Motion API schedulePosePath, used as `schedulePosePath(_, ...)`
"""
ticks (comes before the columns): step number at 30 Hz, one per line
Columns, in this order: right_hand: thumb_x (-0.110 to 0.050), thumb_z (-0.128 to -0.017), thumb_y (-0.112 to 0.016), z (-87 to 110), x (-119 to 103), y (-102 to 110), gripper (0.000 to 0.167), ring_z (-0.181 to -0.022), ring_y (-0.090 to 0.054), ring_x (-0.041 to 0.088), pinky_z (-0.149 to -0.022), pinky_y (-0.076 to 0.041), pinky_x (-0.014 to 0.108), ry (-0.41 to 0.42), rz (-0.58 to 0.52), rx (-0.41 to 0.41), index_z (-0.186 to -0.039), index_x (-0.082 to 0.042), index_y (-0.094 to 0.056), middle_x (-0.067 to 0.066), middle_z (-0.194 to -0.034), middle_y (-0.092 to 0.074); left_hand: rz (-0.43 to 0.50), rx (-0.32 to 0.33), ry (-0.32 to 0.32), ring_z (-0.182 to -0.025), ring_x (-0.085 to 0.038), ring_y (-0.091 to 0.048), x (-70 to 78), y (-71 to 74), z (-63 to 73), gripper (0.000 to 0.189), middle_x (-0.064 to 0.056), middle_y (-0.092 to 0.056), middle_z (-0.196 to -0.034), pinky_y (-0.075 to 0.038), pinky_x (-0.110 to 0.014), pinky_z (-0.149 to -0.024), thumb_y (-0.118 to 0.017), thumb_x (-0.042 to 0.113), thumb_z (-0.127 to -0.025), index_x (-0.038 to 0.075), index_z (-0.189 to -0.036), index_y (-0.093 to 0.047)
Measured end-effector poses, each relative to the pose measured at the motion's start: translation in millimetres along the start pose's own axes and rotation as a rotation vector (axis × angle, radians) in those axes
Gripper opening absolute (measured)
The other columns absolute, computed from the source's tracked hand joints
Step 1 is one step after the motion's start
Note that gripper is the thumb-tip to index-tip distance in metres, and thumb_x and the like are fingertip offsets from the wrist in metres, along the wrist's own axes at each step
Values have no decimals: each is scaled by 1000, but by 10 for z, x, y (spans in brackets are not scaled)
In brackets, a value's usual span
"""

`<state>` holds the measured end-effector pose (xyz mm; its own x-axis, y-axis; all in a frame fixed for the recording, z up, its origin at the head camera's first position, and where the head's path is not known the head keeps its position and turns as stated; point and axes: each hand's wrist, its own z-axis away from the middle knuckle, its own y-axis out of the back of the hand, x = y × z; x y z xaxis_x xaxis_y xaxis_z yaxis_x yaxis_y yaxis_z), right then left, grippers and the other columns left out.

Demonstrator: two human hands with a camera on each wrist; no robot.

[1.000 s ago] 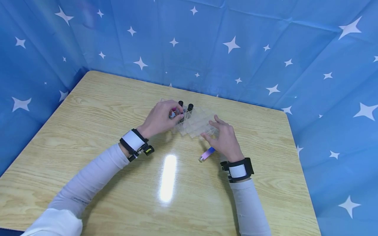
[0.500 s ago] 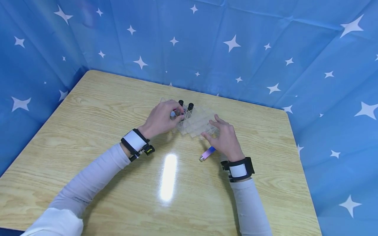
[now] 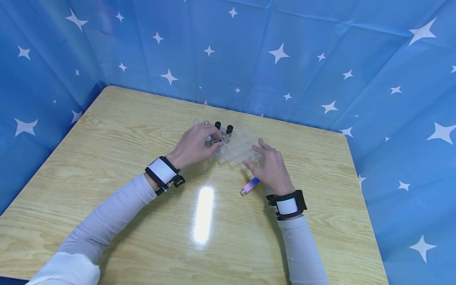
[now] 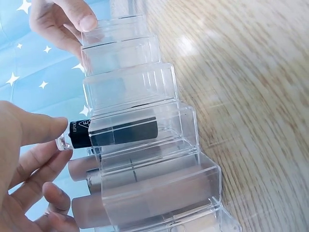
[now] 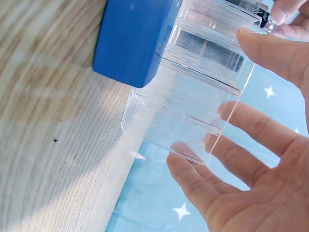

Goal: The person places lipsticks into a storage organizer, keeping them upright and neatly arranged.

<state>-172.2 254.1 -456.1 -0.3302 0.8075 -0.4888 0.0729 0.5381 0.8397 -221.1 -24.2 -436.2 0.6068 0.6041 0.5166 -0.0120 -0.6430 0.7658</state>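
A clear stepped lipstick organizer (image 3: 238, 147) stands on the table, lipsticks in its left slots. My left hand (image 3: 194, 145) pinches the clear end of a black lipstick tube (image 4: 81, 133) between thumb and finger; the tube's body lies inside a slot. Pinkish tubes (image 4: 89, 212) sit in neighbouring slots, close to the curled lower fingers. At the organizer's other end my right hand (image 3: 273, 168) holds it, thumb at the top front edge and fingers around the end wall (image 5: 212, 128). Two black-capped tubes (image 3: 229, 129) rise behind the left fingertips.
A blue-to-pink tube (image 3: 250, 186) with a silvery end lies on the table in front of the organizer, partly under my right hand; its blue part (image 5: 137, 41) looms close in the right wrist view. A blue star-patterned curtain (image 3: 249, 59) hangs behind the wooden table (image 3: 142, 118).
My left fingers have shifted slightly on the black tube, which shows less above the slot in the head view. A pink item by those fingers is now hidden. My right hand stays put.
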Motion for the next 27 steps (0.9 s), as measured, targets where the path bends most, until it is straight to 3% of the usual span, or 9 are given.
schedulePosePath(3, -35, -92, -87, 0, 0, 0, 60, -80, -68, 38, -82, -54, 43, 3, -1, -3, -136, 3, -70, 27, -158, -49, -11, -4, 4, -90, -23, -69, -3, -8, 12, 14, -6, -78, -105, -58, -38, -77, -82, 19, -95, 10, -106, -78)
schedulePosePath(6, -35, -92, -86, -2, -7, 3, 61, -77, -66, 37, -76, -53, 42, 0, 0, -6, -136, 3, -70, 27, -159, -49, -26, -4, 7, -87, -23, -68, -10, -16, 18, 14, -6, -78, -105, -57, -36, -72, -81, 19, -95, 10, -106, -78)
schedulePosePath(16, -36, -92, -86, -6, -3, 5, 61, -117, -69, 49, -91, -56, 49, 0, 8, -1, -136, 3, -70, 28, -158, -50, -78, -1, 3, -86, -24, -68, -18, -37, 19, 13, -5, -78, -104, -58, -38, -72, -81, 19, -95, 11, -104, -78)
schedulePosePath(23, -37, -92, -86, -13, -1, -1, 62, -93, -70, 44, -87, -55, 46, -12, 4, -9, -137, 2, -69, 27, -159, -49, -121, 5, 5, -80, -22, -66, -12, -59, 22, 14, -4, -78, -103, -56, -36, -66, -80, 22, -96, 11, -104, -78)
schedulePosePath(27, -37, -92, -86, -12, -2, -4, 61, -123, -67, 48, -92, -55, 48, -10, 9, -7, -137, 2, -70, 27, -158, -50, -140, 15, 4, -75, -21, -63, -13, -64, 27, 14, -5, -79, -102, -53, -33, -58, -80, 22, -96, 11, -104, -79)
